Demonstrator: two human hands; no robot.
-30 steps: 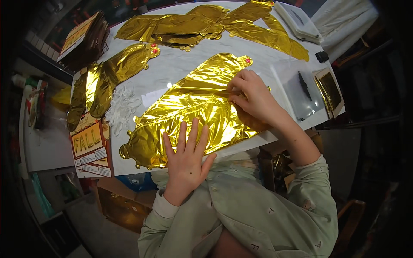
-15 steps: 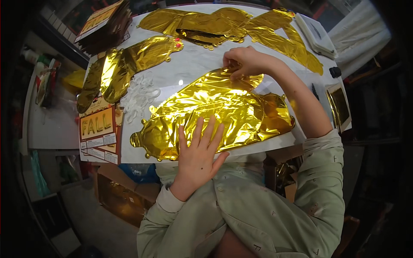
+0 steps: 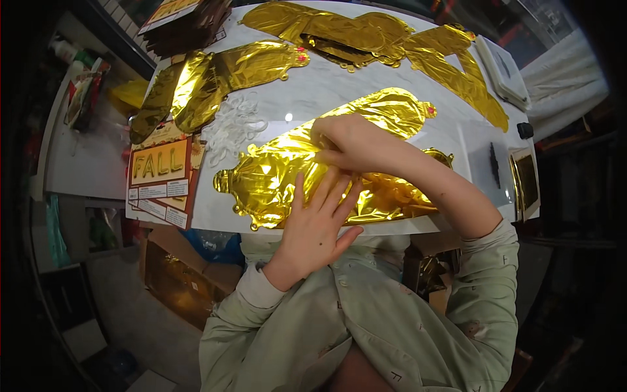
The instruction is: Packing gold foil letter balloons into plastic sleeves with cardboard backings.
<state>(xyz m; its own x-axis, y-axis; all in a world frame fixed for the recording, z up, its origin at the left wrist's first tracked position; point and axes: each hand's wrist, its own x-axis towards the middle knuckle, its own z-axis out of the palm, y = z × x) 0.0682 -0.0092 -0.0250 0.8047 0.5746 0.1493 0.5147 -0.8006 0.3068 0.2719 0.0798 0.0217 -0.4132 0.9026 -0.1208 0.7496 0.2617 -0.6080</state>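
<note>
A flat, shiny gold foil balloon point(image 3: 268, 183) lies uninflated along the near edge of the table, creased, with small tabs on its rim. One long arm of it point(image 3: 392, 108) reaches up and right to a red-marked tab. My left hand point(image 3: 320, 225) rests flat on the near part of the foil, fingers spread. Just above, my right hand point(image 3: 359, 144) is curled over the middle of the balloon, fingertips closed at the foil. The hand itself partly covers what it grips. Its forearm crosses the balloon's right end.
More flat gold balloons lie at far left point(image 3: 241, 68), far middle point(image 3: 356, 32) and far right point(image 3: 457, 72). White string point(image 3: 235, 127) is heaped beside printed cards point(image 3: 160, 176). A card stack point(image 3: 186, 26), a white box point(image 3: 503, 72) and a clear sleeve point(image 3: 483, 163) edge the table.
My right hand has come from the balloon's far edge toward me and left, near my left hand. The balloon's upper arm now lies stretched out to the upper right. My left hand stays flat.
</note>
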